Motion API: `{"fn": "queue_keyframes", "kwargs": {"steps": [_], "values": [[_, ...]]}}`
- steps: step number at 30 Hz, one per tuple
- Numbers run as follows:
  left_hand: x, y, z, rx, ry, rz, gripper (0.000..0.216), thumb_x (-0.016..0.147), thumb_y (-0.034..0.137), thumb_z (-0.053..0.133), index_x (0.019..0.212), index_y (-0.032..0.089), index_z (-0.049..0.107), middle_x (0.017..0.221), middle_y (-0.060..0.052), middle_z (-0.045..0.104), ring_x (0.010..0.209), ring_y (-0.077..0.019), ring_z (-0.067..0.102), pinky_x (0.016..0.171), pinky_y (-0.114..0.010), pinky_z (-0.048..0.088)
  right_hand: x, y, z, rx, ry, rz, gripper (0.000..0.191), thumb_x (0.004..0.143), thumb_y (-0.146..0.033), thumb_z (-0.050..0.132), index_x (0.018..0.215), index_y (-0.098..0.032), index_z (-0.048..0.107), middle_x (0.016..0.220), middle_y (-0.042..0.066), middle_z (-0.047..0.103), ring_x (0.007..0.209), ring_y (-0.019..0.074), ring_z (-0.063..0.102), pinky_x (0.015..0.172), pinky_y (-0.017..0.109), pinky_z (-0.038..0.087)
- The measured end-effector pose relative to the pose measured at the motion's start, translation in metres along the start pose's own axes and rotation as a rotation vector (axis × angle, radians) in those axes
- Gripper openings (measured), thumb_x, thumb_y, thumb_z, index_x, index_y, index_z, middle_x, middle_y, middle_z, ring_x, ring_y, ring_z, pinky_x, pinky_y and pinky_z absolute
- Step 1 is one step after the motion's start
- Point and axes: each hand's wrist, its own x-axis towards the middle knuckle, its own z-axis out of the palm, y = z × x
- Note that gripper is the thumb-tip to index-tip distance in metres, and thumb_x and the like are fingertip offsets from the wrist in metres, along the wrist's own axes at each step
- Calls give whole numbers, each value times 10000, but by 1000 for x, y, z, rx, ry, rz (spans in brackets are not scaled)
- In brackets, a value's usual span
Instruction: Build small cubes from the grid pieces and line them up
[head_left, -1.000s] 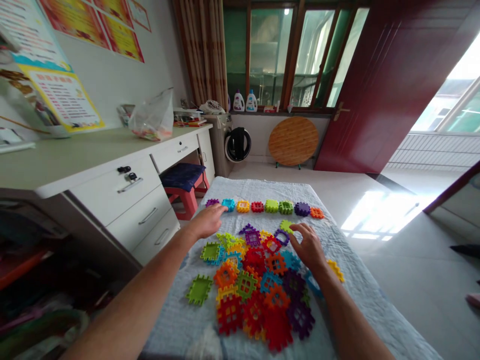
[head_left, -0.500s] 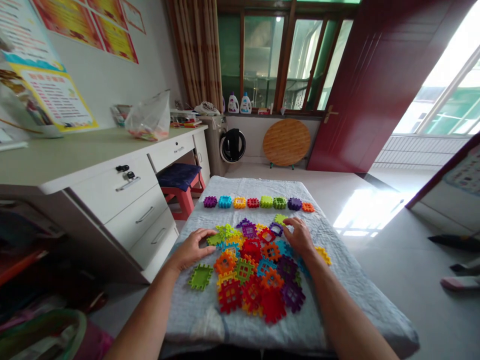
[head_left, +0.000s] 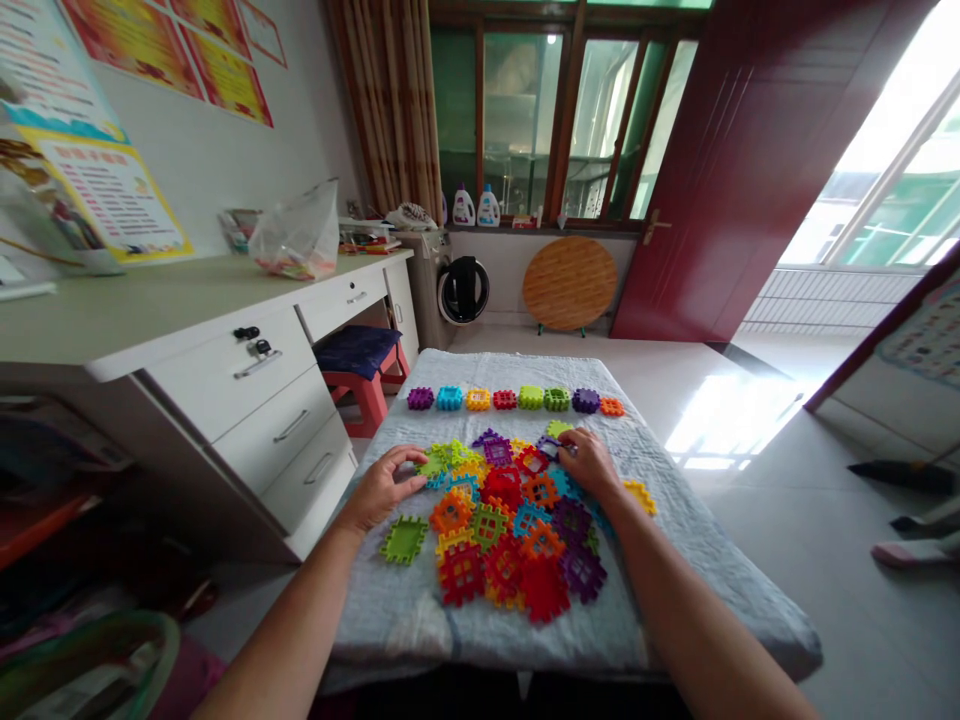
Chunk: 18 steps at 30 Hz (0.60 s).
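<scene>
Interlocking plastic tiles in many colours lie heaped on the cloth-covered table (head_left: pixel 397 625). My left hand (head_left: pixel 379 490) is at the heap's left side, thumb and fingers apart, beside light green tiles (head_left: pixel 450 455). My right hand (head_left: pixel 591 462) is at the far right of the heap, its fingers closed on the edge of a purple window tile (head_left: pixel 549 446); the fingertips are partly hidden. Just behind that is a light green tile (head_left: pixel 558 428). A single green tile (head_left: pixel 403 540) lies apart, below my left hand. Red tiles (head_left: pixel 545 588) are at the near side.
Behind the heap runs a row of assembled blocks, including a purple block (head_left: pixel 420 398) and an orange block (head_left: pixel 612 407). A yellow tile (head_left: pixel 640 497) lies right of my right forearm. A white desk (head_left: pixel 187 300) and a stool (head_left: pixel 358 352) stand to the left.
My right hand has moved slightly left onto the purple window tile, which now looks tilted. My left hand has drawn back a little from the green tiles, its fingers still apart.
</scene>
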Motion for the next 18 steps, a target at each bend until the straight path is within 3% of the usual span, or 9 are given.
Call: {"fn": "queue_keyframes", "kwargs": {"steps": [3,7,12,18], "values": [[0,-2,1,-36,48,-40,245,748,399,607,919,227,637,1148,-30,625,1107,-194,558,965,-313,414,0,-1,0,-11,-24,7,173,757,-212,534,868,-183,663,849,66,650,833,201,583,801,310,432],[0,-4,2,-169,96,-101,340,823,493,502,942,201,628,922,-12,668,906,-176,609,828,-272,463,-1,-2,0,-28,-30,15,184,752,-208,537,879,-179,667,855,68,646,839,203,577,804,308,427],[1,-6,2,-240,195,-108,393,828,539,471,737,173,581,655,16,575,662,-150,554,635,-241,438,-1,-2,0,-32,-38,18,177,746,-201,548,875,-183,668,861,62,642,844,193,566,811,293,414],[-1,2,6,-132,87,-132,328,811,444,504,1008,194,583,560,66,504,508,-121,465,514,-218,356,-1,-2,1,-38,-51,27,184,746,-198,559,894,-185,668,884,64,636,854,196,557,817,291,402]]}}
